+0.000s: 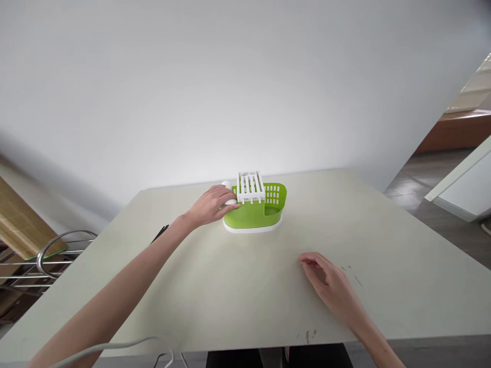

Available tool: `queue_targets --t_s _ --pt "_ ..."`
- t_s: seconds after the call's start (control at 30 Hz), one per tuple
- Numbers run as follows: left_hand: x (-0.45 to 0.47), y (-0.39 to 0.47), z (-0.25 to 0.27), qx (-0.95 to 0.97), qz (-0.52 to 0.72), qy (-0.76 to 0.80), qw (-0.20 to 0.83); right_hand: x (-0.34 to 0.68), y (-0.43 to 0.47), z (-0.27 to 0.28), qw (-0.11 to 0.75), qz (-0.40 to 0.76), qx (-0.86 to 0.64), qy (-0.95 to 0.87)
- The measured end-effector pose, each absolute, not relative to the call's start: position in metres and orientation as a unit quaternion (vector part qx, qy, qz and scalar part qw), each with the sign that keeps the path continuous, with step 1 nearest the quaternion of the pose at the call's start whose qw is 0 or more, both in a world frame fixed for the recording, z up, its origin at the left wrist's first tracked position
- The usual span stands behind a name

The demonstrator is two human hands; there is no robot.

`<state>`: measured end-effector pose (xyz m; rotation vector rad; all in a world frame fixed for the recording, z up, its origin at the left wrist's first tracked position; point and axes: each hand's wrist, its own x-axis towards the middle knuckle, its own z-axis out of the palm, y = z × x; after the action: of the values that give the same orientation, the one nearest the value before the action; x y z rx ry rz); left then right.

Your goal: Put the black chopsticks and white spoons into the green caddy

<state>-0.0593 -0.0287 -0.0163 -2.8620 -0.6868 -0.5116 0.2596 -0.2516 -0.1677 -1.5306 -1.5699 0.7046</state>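
A small green plastic basket (249, 216) with slotted sides stands on a white base at the far side of the table. A white slatted rack (251, 186) sits across its top. My left hand (215, 203) is closed around the basket's left end, where a white rounded piece (226, 184) partly shows behind the fingers. Whether that piece is fixed to the basket, I cannot tell. My right hand (330, 283) rests low over the table, right of and nearer than the basket. Its thumb and fingertips are drawn together, with nothing visible in them.
The pale table (245, 286) meets a white wall behind the basket. A black thin object (159, 233) lies partly behind my left forearm. A cable (115, 345) crosses the near left edge. Left of the table stands a metal rack (49, 260) with a wooden board (26, 220).
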Motion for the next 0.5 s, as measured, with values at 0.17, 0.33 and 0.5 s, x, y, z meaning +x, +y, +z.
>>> queue_targets --t_s 0.17,0.33,0.5 --pt "-0.066 -0.024 -0.016 -0.951 -0.174 -0.218 0.130 0.259 -0.252 -0.168 0.411 0.278 -0.606 -0.622" --pt "-0.072 -0.018 -0.025 -0.923 -0.214 -0.246 0.204 0.259 -0.251 -0.168 0.408 0.285 -0.606 -0.621" --pt "-0.068 -0.014 -0.024 -0.883 -0.231 -0.343 0.221 0.257 -0.251 -0.163 0.409 0.289 -0.606 -0.619"
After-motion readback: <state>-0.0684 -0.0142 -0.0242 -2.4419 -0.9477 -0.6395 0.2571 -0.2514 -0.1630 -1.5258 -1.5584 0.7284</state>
